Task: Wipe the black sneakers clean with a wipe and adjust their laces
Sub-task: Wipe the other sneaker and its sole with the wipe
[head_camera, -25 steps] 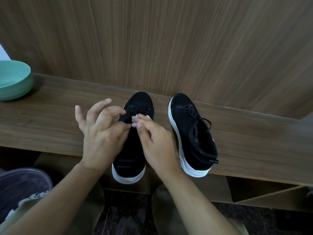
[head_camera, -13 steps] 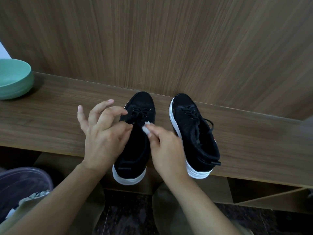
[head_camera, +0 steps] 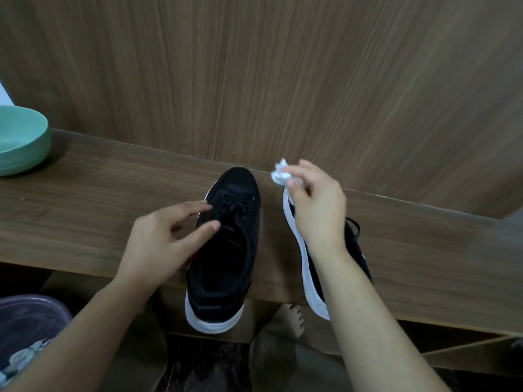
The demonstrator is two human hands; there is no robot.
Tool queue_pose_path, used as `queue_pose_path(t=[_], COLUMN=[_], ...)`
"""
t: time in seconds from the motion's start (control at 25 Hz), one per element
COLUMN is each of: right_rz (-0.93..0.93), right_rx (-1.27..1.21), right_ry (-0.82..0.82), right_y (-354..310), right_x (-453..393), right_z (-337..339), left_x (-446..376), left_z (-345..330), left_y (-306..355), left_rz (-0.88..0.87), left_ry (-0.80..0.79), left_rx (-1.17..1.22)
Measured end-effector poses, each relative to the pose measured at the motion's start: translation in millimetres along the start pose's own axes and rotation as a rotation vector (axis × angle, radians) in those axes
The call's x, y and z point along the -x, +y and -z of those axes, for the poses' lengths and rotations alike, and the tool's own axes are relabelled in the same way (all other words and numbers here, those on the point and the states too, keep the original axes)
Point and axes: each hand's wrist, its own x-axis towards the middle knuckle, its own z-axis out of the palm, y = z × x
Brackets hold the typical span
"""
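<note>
Two black sneakers with white soles lie side by side on a wooden shelf [head_camera: 99, 205], toes toward the wall, heels hanging over the front edge. My left hand [head_camera: 164, 241] hovers at the left sneaker's [head_camera: 226, 250] left side, fingers apart near the laces [head_camera: 235, 206], holding nothing. My right hand [head_camera: 317, 210] is over the right sneaker [head_camera: 300, 250] and hides most of it. It pinches a small crumpled white wipe [head_camera: 280, 174] above that shoe's toe.
A teal bowl [head_camera: 19, 140] sits at the shelf's far left. A wood-grain wall panel [head_camera: 283, 80] rises right behind the shoes. Below left is a purple-grey bin [head_camera: 31, 321] with crumpled scraps in it. Dark floor lies under the shelf.
My right hand has carried the wipe from the left sneaker's laces over to the right sneaker's toe. My left hand has dropped lower beside the left sneaker with its fingers spread.
</note>
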Motion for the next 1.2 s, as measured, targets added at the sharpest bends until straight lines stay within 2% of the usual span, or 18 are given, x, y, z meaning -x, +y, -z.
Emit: queue_pose_path(t=[0.08, 0.2, 0.24, 0.28, 0.48, 0.64, 0.72, 0.88, 1.0, 1.08, 1.2], right_rz=[0.083, 0.267, 0.307, 0.319, 0.274, 0.132, 0.022, -0.299, -0.377, -0.386, -0.376], right_rx=[0.033, 0.326, 0.412, 0.475, 0.651, 0.496, 0.371, 0.028, -0.02, -0.039, -0.054], right_ry=[-0.14, -0.608, -0.688, -0.702, -0.447, -0.56, -0.506, -0.052, 0.249, 0.26, 0.082], right_y=[-4, -1, 4, 7, 12, 4, 5, 15, 10, 6, -2], right_x=[-32, -61, -67, -74, -93, -72, -58, -21, 6, 36, 84], right_z=[-30, -79, -87, -92, -92, -72, -58, -55, -41, -32, -43], left_x=[-1, -2, -1, -1, -1, 1, 1, 7, 11, 12, 9], left_z=[-5, -9, -10, -11, -14, -15, -16, -18, -22, -23, -18], left_y=[-1, -3, -3, -4, -6, -6, -5, -1, 2, 5, 3], left_rz=[-0.011, -0.035, -0.05, -0.065, -0.109, -0.106, -0.096, -0.086, -0.06, -0.027, 0.093], left_ry=[-0.069, -0.073, -0.075, -0.065, -0.034, -0.022, -0.013, -0.004, 0.049, 0.079, 0.122], left_rx=[-0.017, -0.048, -0.063, -0.079, -0.117, -0.115, -0.099, -0.103, -0.141, -0.14, -0.081])
